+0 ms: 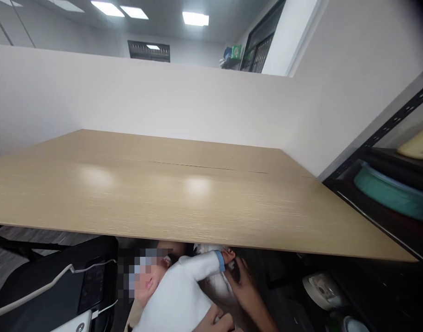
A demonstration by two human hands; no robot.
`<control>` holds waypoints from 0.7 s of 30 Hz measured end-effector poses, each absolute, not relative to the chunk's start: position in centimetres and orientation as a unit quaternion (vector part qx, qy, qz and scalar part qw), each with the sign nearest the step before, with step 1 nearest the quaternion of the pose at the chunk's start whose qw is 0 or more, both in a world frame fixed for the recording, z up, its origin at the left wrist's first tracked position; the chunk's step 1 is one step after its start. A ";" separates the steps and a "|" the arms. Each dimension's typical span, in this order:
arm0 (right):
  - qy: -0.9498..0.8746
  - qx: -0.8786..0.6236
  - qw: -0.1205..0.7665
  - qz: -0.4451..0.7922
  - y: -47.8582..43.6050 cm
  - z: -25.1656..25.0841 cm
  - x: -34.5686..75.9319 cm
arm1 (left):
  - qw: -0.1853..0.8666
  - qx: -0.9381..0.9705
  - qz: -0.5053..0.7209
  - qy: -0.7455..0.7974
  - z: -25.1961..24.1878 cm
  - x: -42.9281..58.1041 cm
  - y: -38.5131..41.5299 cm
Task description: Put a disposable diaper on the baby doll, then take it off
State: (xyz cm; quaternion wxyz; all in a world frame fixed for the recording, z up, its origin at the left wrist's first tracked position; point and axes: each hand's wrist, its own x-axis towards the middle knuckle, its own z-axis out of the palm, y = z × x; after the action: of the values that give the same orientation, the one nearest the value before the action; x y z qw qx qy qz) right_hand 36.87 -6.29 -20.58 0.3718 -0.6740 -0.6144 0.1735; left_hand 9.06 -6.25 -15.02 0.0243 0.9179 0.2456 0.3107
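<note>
A baby in a white garment (181,295) with a blue cuff (219,261) lies below the table's front edge, head toward the left. My left hand (216,320) is at the bottom edge, its fingers curled and closed on a bit of the white garment near the baby's middle. To the right, my right hand (242,282) reaches up from the lower right with thumb and fingers apart, beside the baby's small hand (228,255). White cloth (218,282) shows between the baby's sleeve and my right hand. The underside of both hands is hidden.
A wooden table (163,203) spans the view above the hands. On the left, a black chair (59,272) carries a white cable (41,289), a dark phone-like object (92,286) and a white device (74,323). Shelving (353,198) stands right, above a round white container (322,291).
</note>
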 end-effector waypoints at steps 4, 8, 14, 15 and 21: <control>-0.616 -0.666 0.408 0.104 -9.6 -16.2 37.6 | 0.081 0.919 0.300 0.242 -15.6 8.3 -5.1; -0.747 -0.546 0.366 0.097 -9.1 -12.2 35.6 | 0.152 0.920 0.277 0.230 -15.9 8.3 -3.8; -0.844 -0.469 0.121 0.230 -4.1 -9.2 30.7 | 0.267 0.903 0.238 0.237 -16.1 6.1 -2.7; -0.844 -0.473 0.098 0.232 -3.5 -9.0 30.1 | 0.285 0.897 0.232 0.245 -16.3 5.6 -2.6; -0.859 -0.465 0.051 0.209 -3.1 -8.3 28.8 | 0.373 0.839 0.194 0.345 -17.8 4.2 -1.4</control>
State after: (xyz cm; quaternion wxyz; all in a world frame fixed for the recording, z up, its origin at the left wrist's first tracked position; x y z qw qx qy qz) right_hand 28.80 -3.07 -8.25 0.0515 -0.4653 -0.8586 0.2088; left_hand 4.18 -1.40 -17.81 0.3729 0.8391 0.3452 0.1940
